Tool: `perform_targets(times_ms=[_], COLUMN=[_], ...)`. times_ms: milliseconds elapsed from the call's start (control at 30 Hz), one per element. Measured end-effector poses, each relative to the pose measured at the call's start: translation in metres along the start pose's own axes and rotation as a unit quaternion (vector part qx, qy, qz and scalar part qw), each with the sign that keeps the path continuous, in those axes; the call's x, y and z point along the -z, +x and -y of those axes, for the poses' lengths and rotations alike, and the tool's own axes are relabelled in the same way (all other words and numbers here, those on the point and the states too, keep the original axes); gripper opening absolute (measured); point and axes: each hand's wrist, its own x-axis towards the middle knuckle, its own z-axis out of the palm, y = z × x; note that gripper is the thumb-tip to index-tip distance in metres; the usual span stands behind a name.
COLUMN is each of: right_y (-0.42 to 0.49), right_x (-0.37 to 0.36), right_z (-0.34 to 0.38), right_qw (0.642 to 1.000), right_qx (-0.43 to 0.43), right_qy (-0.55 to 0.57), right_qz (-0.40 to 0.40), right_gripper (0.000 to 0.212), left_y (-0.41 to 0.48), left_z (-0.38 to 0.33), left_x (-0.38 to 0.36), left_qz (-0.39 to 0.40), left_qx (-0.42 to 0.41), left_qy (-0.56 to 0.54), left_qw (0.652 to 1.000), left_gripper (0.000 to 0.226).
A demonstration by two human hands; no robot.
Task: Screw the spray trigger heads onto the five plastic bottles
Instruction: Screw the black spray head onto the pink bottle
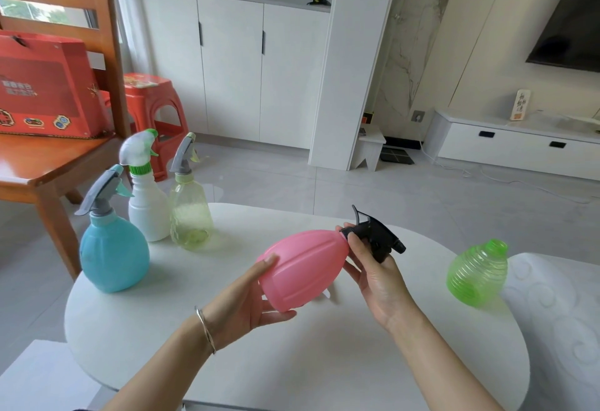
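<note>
My left hand (250,300) cups base of pink bottle (303,269), fingers wrapped under it, bottle tilted above white table (324,362). My right hand (378,280) pinches black trigger head (376,237) at pink bottle's neck. Left of pink bottle, three stand capped: blue bottle (113,251), white bottle (149,206), pale yellow bottle (191,215). Right of pink bottle: green bottle (477,276), open neck, no head.
</note>
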Motion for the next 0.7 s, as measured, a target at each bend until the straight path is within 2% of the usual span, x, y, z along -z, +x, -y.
perform_targets(times_ms=[100,300,433,600,700], right_y=[-0.001,-0.002,0.0,0.003,0.0], right_x=[-0.003,-0.006,-0.007,-0.005,-0.005], right_z=[-0.002,0.0,0.0,0.005,0.006], right_qw=[1.0,0.999,0.999,0.999,0.998], right_qx=[0.009,0.015,0.0,-0.026,-0.051], right_qy=[-0.001,0.01,0.013,0.015,0.003], right_qz=[-0.026,-0.045,-0.052,-0.02,0.03], right_gripper=[0.032,0.028,0.024,0.026,0.026], left_y=[0.001,-0.003,-0.005,-0.009,-0.016], left_z=[0.003,0.0,0.001,-0.008,-0.016], left_x=[-0.001,-0.005,-0.008,-0.002,0.005], left_qz=[-0.031,-0.045,-0.057,-0.023,0.033], left_qx=[-0.029,-0.11,-0.136,-0.106,-0.049], left_qy=[0.018,0.062,0.081,0.117,0.123], left_qw=[0.999,0.991,0.986,0.987,0.991], left_gripper=[0.087,0.065,0.065,0.073,0.066])
